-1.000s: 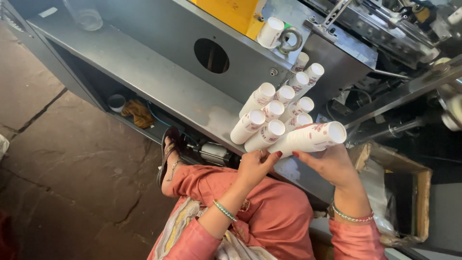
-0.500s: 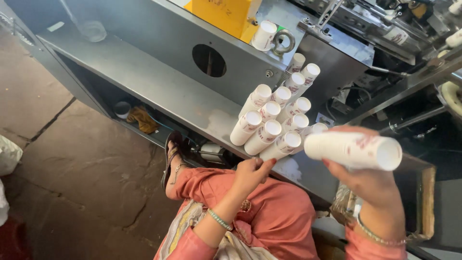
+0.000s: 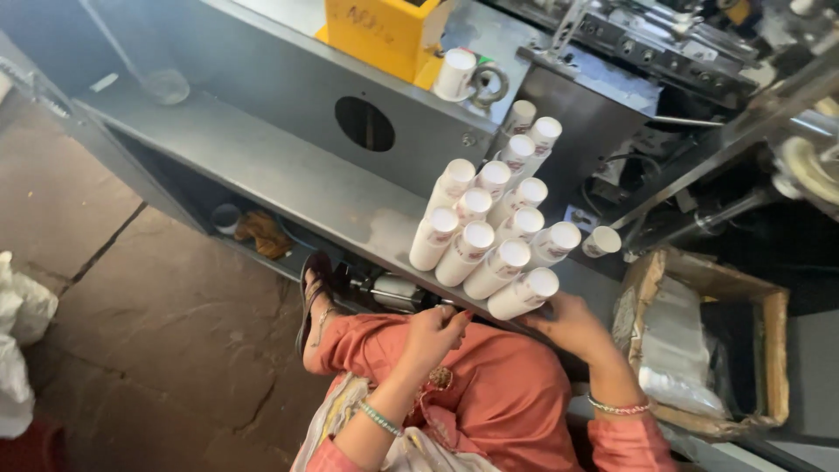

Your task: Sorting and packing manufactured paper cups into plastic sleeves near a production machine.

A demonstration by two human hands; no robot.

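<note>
Several stacks of white paper cups [image 3: 476, 232] lie side by side, slanted, on a steel shelf [image 3: 288, 170] in front of me. My right hand [image 3: 572, 325] grips the lower end of the nearest stack [image 3: 523, 295], which rests against the others at the shelf's front edge. My left hand [image 3: 437, 330] hovers just below that edge, fingers loosely curled with nothing in them, a short way left of that stack. I sit with an orange garment [image 3: 489, 393] over my knees.
A yellow machine box [image 3: 384, 31] stands behind the shelf, with a single cup [image 3: 454, 74] beside it. Another lone cup [image 3: 601, 242] sits right of the stacks. A cardboard box lined with plastic [image 3: 699, 350] stands at the right. Stone floor [image 3: 131, 332] and white sacks [image 3: 17, 341] are at the left.
My right hand has brought the raised stack of cups down from the right and laid it against the other stacks. My left hand has stayed near the shelf edge.
</note>
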